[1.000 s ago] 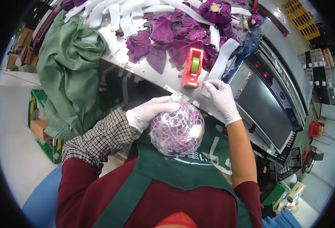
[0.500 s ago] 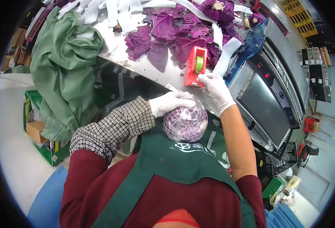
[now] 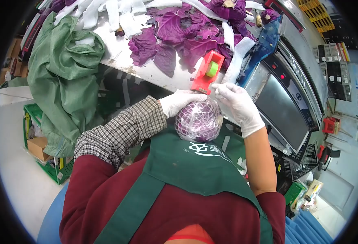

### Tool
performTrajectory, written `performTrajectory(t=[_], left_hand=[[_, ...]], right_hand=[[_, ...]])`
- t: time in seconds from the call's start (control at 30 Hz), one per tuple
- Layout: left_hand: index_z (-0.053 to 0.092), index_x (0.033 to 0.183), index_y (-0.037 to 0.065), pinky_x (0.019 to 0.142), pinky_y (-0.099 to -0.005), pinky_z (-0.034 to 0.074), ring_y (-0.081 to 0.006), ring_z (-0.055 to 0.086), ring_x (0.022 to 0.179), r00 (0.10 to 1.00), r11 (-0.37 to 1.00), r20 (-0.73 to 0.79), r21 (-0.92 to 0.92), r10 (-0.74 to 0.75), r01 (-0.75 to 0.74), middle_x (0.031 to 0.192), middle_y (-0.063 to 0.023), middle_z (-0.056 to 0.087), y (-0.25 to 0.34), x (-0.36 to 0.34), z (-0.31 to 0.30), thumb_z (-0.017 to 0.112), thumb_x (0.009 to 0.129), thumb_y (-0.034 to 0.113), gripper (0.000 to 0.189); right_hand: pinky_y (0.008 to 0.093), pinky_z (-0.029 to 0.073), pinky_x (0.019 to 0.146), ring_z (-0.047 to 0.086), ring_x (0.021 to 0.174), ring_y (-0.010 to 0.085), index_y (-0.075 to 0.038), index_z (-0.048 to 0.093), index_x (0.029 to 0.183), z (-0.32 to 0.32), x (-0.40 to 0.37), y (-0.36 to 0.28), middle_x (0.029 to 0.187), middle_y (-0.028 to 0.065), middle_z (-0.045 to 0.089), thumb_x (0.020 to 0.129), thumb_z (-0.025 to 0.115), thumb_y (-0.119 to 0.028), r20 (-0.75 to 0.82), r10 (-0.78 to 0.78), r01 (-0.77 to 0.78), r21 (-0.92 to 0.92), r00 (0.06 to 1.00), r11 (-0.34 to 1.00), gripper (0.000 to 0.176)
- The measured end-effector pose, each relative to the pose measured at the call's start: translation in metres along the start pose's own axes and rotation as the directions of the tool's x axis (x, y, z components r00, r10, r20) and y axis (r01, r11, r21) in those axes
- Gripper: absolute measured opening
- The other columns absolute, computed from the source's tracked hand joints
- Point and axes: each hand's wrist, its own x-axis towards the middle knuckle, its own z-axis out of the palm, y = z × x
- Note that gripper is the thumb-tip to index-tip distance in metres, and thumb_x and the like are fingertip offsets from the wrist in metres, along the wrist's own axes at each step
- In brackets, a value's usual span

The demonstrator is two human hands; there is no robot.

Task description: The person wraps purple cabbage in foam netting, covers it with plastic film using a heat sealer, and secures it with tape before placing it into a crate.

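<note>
A round red cabbage (image 3: 198,122) in white netting and clear film rests against my apron. My left hand (image 3: 181,102), white-gloved, is closed over its upper left side. Just beyond the cabbage, on the table edge, sits a red tape dispenser (image 3: 199,83) with a green roll of tape (image 3: 212,69). My right hand (image 3: 239,106), also gloved, is right of the dispenser's near end and above the cabbage. Its thumb and forefinger are pinched together, with a faint clear strip of tape at the tips.
Loose purple cabbage leaves (image 3: 167,53) and white net sleeves (image 3: 113,15) cover the table (image 3: 146,79). A machine with a dark flat plate (image 3: 278,107) and a lit red light stands on the right. Green sacking (image 3: 65,77) hangs at left, above a green crate (image 3: 61,173).
My right hand has drawn back from the dispenser, toward me and to the right. The dispenser has turned, its near end now closer to the cabbage. My left hand still holds the cabbage.
</note>
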Motion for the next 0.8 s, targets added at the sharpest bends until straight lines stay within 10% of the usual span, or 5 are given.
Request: performTrajectory(t=[0.2, 0.47, 0.8], left_hand=[[0.058, 0.109, 0.000, 0.083, -0.0257, 0.046, -0.0110, 0.059, 0.091, 0.999, 0.999, -0.007, 0.034, 0.040, -0.040, 0.102, -0.0071, 0.063, 0.000, -0.004, 0.005, 0.062, 0.083, 0.023, 0.034], [0.060, 0.105, 0.001, 0.077, -0.0239, 0.048, -0.0105, 0.061, 0.087, 0.995, 0.995, 0.005, -0.015, 0.101, -0.101, 0.098, -0.0067, 0.064, -0.016, 0.005, -0.001, 0.060, 0.084, 0.022, 0.029], [0.058, 0.109, 0.000, 0.080, -0.0251, 0.048, -0.0118, 0.060, 0.091, 0.994, 0.995, 0.048, 0.012, 0.098, -0.098, 0.103, -0.0086, 0.063, -0.014, 0.003, 0.001, 0.058, 0.086, 0.022, 0.032]], right_hand=[[0.0293, 0.037, 0.090, 0.049, 0.104, 0.0164, 0.004, 0.062, 0.081, 0.022, -0.048, 0.026, 0.118, 0.0155, 0.052, 0.081, 0.062, -0.015, -0.193, -0.185, 0.154, -0.167, 0.964, 0.974, 0.018], [0.0295, 0.037, 0.090, 0.049, 0.107, 0.0194, 0.002, 0.059, 0.076, 0.035, -0.055, 0.051, 0.114, 0.0154, 0.052, 0.080, 0.062, -0.014, -0.234, -0.367, 0.273, -0.354, 0.900, 0.894, 0.017], [0.0377, 0.045, 0.077, 0.055, 0.089, 0.0317, -0.002, 0.051, 0.071, 0.046, -0.063, 0.027, 0.100, 0.0187, 0.055, 0.073, 0.070, -0.024, -0.043, -0.495, 0.130, -0.942, 0.868, 0.310, 0.029]])
